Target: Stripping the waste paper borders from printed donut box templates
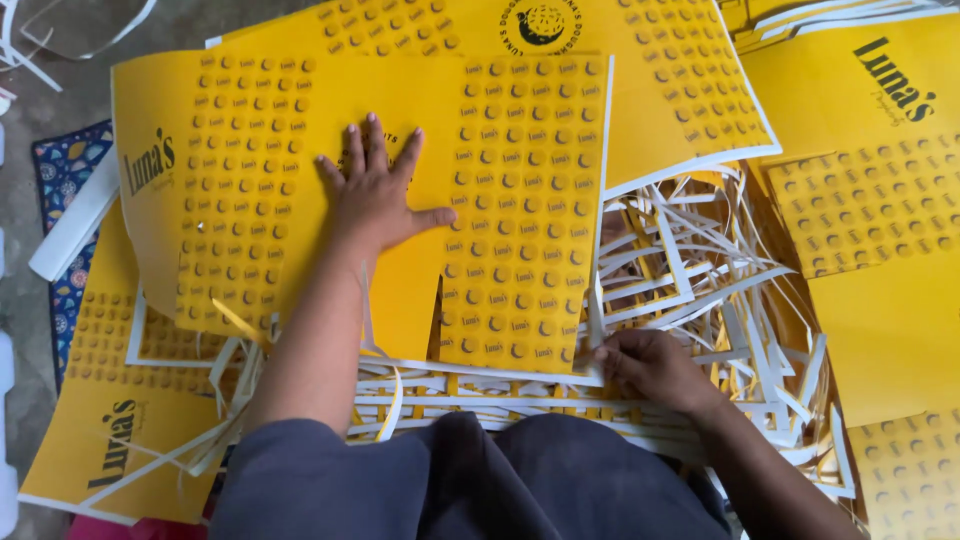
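A yellow die-cut cardboard sheet (pixel 500 200) printed with rows of small round marks lies on top of a pile in front of me. My left hand (pixel 375 190) lies flat on the plain yellow middle of it, fingers spread, pressing down. My right hand (pixel 650 365) is at the sheet's near right corner, fingers closed on a white waste strip (pixel 520 375) along its lower edge.
More yellow printed sheets (pixel 870 180) lie stacked around and under it. A tangle of white cut-off strips (pixel 700 270) spreads on the right and near me. A blue patterned mat (pixel 65 170) and grey floor (pixel 60 90) show at left.
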